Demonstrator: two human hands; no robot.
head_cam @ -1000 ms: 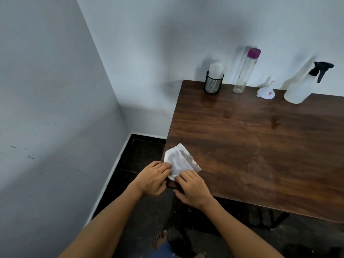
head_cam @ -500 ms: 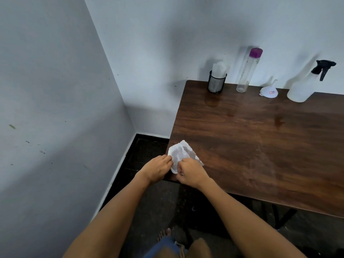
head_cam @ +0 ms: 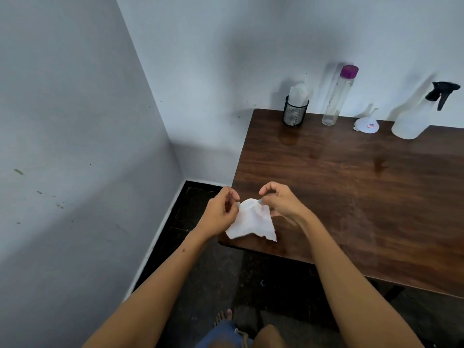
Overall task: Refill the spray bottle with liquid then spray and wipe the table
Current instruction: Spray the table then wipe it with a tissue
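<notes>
A white wipe (head_cam: 251, 223) hangs spread above the near left corner of the dark wooden table (head_cam: 351, 187). My left hand (head_cam: 221, 212) pinches its upper left edge and my right hand (head_cam: 278, 202) pinches its upper right edge. At the back right against the wall stands the translucent spray bottle (head_cam: 414, 119) with a black trigger head. A white funnel (head_cam: 367, 123) lies next to it, and a tall clear bottle (head_cam: 337, 96) with a purple cap stands further left.
A black mesh cup (head_cam: 295, 113) holding white wipes stands at the table's back left corner. Grey walls close in on the left and behind. Below the table edge lies a dark floor (head_cam: 200, 272), with my bare foot and knee in view.
Both hands have lifted the wipe off the table's corner and pulled it open between them; before, it lay crumpled under my fingers on the wood.
</notes>
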